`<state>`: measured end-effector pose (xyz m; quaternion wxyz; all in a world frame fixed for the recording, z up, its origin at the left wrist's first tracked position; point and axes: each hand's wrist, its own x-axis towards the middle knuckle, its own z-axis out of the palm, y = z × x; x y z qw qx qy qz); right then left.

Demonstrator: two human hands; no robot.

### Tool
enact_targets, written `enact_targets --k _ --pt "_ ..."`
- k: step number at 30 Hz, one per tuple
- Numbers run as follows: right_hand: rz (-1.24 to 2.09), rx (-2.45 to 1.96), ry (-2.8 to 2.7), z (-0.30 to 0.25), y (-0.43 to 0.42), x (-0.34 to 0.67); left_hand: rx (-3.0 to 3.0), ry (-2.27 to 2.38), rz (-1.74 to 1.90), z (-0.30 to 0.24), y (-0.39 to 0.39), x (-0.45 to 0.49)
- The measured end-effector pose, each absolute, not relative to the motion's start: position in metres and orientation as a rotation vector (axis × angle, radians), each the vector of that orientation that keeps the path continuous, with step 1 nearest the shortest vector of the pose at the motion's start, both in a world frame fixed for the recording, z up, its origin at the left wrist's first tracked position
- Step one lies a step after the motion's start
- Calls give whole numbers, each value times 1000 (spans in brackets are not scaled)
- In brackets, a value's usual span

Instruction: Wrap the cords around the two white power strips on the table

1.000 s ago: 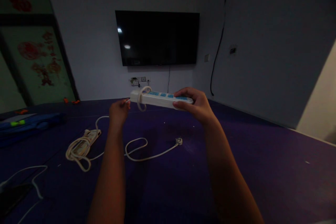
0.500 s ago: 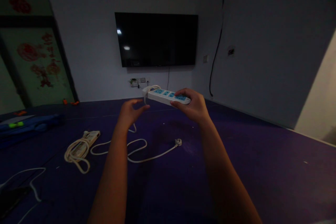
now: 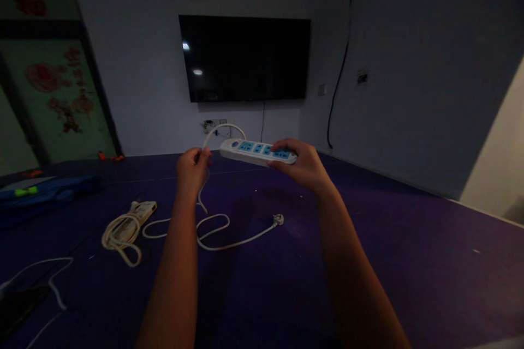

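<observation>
A white power strip (image 3: 245,156) with blue socket panels is held up above the floor. My right hand (image 3: 301,161) grips its right end, thumb below and fingers on top. To the left, my left hand (image 3: 193,166) pinches the strip's white power cord (image 3: 223,126), which arches up from behind the strip and down into the fingers. Below that hand the cord hangs to the floor and winds in loose curves. It ends at a plug (image 3: 278,220) lying on the purple floor.
On the floor at left lies a second power strip (image 3: 145,211) with its cord coiled around it. A thin white cable (image 3: 55,283) and a dark flat object (image 3: 20,305) are at lower left. Blue cloth (image 3: 61,190) lies beyond. A television (image 3: 248,60) hangs on the wall.
My left hand has moved left from the strip's end and closed on the cord, which now forms a wider arch. The right hand keeps its grip on the strip.
</observation>
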<state>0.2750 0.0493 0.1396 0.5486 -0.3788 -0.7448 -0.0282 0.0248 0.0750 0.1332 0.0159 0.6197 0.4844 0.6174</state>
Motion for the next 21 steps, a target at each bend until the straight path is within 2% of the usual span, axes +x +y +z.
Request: enact_targets --k 5,10,16,21 --pt "66 -815 -1805 140 46 282 1781 1771 1934 127 83 2" --pt "5 -874 -1679 140 47 293 1703 2062 1783 119 91 -21" --pt "-134 -1235 -1645 123 75 316 1661 2037 1900 117 92 -25" --pt "-111 -1483 -1853 94 106 335 1648 1981 2040 121 87 -20"
